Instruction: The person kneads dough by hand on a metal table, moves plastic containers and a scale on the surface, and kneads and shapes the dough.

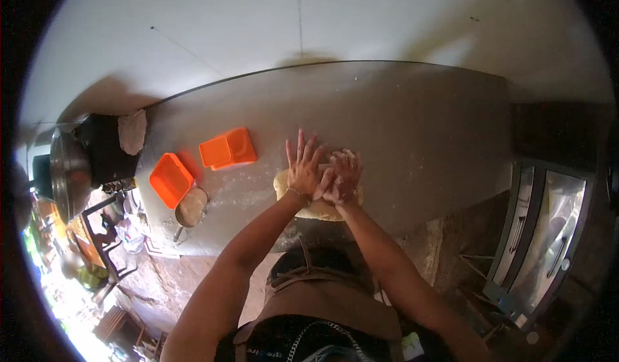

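Observation:
A large pale yellow lump of dough lies on the grey tabletop in front of my body. My left hand presses down on its left part, fingers straight and spread apart. Close beside it, my right hand pushes on the right part with its fingers bent over the dough. White flour or dough coats the right fingers. The two hands meet near the thumbs and hide much of the dough's top.
Two orange plastic containers, an open one and a second one, stand at the left. Near them lies a round, floury pan-like utensil with a handle. Flour marks the grey table. A glass-fronted cabinet stands at the right.

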### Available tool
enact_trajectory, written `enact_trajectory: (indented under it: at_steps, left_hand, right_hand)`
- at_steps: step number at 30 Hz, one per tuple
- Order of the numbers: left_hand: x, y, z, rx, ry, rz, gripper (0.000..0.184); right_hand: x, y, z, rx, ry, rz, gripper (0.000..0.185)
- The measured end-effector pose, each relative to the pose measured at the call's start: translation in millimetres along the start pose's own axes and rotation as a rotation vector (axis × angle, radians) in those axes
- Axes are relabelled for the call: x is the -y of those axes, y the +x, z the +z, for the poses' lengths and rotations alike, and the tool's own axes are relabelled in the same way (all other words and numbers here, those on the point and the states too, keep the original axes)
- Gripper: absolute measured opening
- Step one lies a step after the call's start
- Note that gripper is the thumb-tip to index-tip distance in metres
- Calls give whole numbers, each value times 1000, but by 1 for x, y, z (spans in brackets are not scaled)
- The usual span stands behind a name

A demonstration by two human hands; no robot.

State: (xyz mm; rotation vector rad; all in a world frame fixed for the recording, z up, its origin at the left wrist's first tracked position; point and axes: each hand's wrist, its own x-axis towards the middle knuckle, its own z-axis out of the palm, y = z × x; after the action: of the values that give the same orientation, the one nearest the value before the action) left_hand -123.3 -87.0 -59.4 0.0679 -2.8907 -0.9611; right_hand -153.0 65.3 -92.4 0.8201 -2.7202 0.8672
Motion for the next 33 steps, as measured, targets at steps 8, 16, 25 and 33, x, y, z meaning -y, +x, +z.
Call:
enact_trajectory:
  at_steps: [8, 16, 25, 33]
  left_hand:
    - [25, 107, 25, -31, 77, -142, 67]
    - [10, 69, 36, 110, 185, -309, 72]
    - [-11, -109, -16, 235, 122, 160, 46]
    - [-22, -140, -25, 109, 111, 56, 48]
  right_hand:
    - [-46, 102, 15, -57, -51, 28, 43]
    - [-55, 64, 28, -76, -169, -37, 39]
    - [75, -68, -99, 188, 26, -27, 21]
    - [111, -99, -74, -117, -158, 21, 29]
